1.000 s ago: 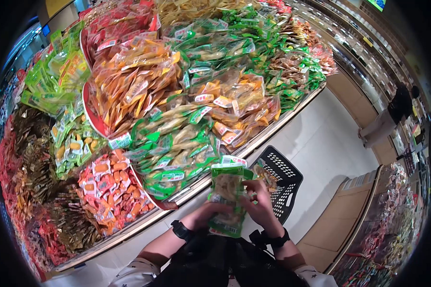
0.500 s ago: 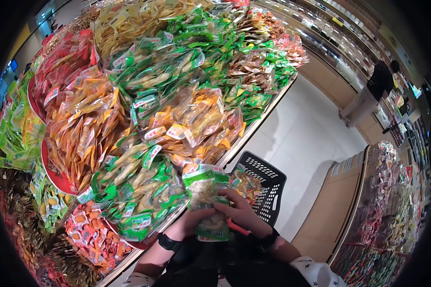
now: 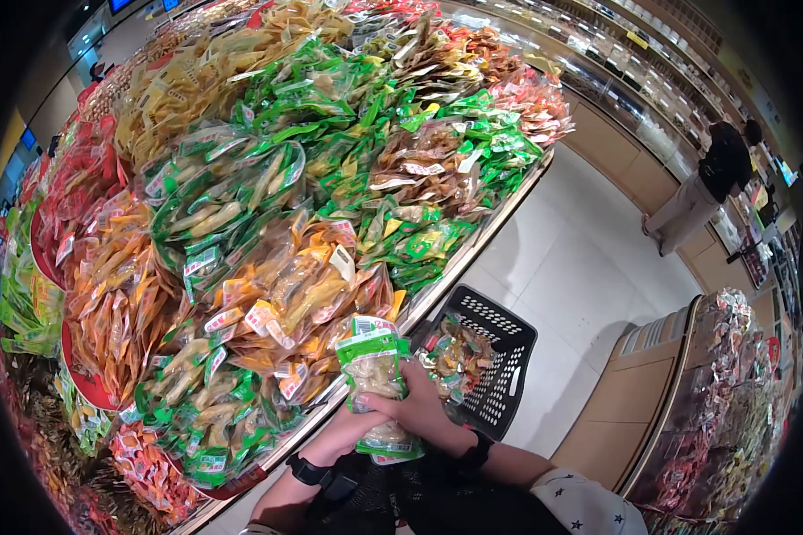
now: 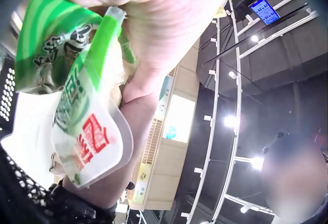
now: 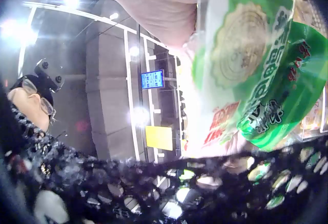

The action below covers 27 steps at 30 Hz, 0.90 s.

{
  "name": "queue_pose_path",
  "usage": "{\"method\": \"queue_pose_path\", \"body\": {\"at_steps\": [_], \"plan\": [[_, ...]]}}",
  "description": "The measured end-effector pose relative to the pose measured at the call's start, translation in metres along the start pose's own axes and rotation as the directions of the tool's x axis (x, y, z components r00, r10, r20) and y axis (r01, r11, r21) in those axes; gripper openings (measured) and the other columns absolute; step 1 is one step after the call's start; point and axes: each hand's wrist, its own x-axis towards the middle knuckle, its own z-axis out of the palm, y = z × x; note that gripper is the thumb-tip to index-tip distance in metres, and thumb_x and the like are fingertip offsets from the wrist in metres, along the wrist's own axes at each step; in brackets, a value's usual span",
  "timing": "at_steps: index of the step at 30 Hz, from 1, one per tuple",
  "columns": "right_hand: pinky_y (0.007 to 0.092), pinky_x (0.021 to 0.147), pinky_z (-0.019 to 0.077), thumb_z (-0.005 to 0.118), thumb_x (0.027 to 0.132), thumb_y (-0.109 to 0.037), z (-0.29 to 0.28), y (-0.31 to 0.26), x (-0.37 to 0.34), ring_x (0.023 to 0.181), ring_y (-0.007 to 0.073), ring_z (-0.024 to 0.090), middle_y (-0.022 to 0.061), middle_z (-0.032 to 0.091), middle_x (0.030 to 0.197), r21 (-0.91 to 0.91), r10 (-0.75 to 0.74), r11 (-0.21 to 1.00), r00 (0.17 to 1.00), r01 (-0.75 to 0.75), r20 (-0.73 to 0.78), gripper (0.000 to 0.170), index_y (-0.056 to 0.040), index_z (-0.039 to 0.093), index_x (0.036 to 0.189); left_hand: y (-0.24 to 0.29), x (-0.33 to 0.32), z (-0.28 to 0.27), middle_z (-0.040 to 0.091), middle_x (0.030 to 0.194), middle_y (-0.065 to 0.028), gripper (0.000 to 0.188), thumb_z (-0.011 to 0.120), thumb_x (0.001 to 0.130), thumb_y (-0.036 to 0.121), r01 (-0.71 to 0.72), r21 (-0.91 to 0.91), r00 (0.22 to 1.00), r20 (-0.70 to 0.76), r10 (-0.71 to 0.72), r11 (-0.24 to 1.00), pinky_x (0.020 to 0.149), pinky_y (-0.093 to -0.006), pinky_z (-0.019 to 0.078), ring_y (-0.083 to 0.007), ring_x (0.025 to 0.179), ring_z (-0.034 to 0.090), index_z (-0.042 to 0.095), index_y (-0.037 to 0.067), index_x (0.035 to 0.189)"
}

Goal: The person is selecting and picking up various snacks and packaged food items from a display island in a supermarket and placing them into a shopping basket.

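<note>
In front of the body, both hands hold a small stack of clear-fronted food packets (image 3: pixel 372 366) with green and white printing and pale contents inside. My left hand (image 3: pixel 351 432) grips the lower left side, its fingers partly hidden by the packets. From the right, my right hand (image 3: pixel 419 406) grips them, with the thumb lying across the front. In the left wrist view, the hand (image 4: pixel 154 24) curls over green-topped packets (image 4: pixel 95 101). The right wrist view has a green and white packet (image 5: pixel 251 60) close beside the palm (image 5: pixel 154 4).
A black perforated basket (image 3: pixel 495 406) with several packets in it stands on the floor to the right. Left and ahead, a display counter is heaped with orange packets (image 3: pixel 120 303) and green packets (image 3: pixel 210 410). Another stand (image 3: pixel 651 357) is at right; a person (image 3: pixel 700 192) stands farther off.
The view has swung so that the counter's heaps slide left and down. Both hands keep the packets and have shifted slightly left; the right thumb now lies across their front.
</note>
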Motion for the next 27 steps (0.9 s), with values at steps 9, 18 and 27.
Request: {"method": "queue_pose_path", "body": {"at_steps": [9,18,27], "plan": [[0.0324,0.079,0.0383,0.070,0.068,-0.032,-0.016,0.014,0.029,0.091,0.0232,0.047,0.0121,0.046,0.093,0.186,-0.001,0.983,1.000,0.003,-0.012,0.047,-0.0017,0.055,0.100,0.030,0.026,0.005,0.053,0.104,-0.0092,0.063,0.062,0.063,-0.015,0.037,0.025,0.973,0.226,-0.042,0.999,0.081,-0.0298,0.0465,-0.0188,0.098,0.054,0.039,0.002,0.120],[0.0310,0.082,0.0370,0.070,0.070,-0.022,-0.030,-0.005,0.041,0.091,0.0220,0.047,0.0100,0.048,0.095,0.105,-0.178,0.973,0.957,0.206,-0.230,0.040,-0.0025,0.055,0.102,0.036,0.056,-0.011,0.053,0.107,-0.0086,0.072,0.065,0.060,-0.017,0.021,0.004,0.972,0.235,-0.021,1.000,0.082,-0.0310,0.0469,-0.0190,0.098,0.054,0.035,0.004,0.121],[0.0255,0.083,0.0408,0.067,0.075,-0.013,-0.094,-0.018,0.082,0.094,0.0128,0.052,0.0033,0.055,0.103,0.459,-0.032,0.888,0.990,-0.034,0.135,0.041,-0.0021,0.050,0.110,0.065,0.070,0.000,0.053,0.110,-0.0107,0.074,0.064,0.054,-0.016,0.000,-0.214,0.986,0.162,0.035,0.977,0.084,-0.0344,0.0453,-0.0226,0.098,0.055,0.038,0.002,0.120]]}}
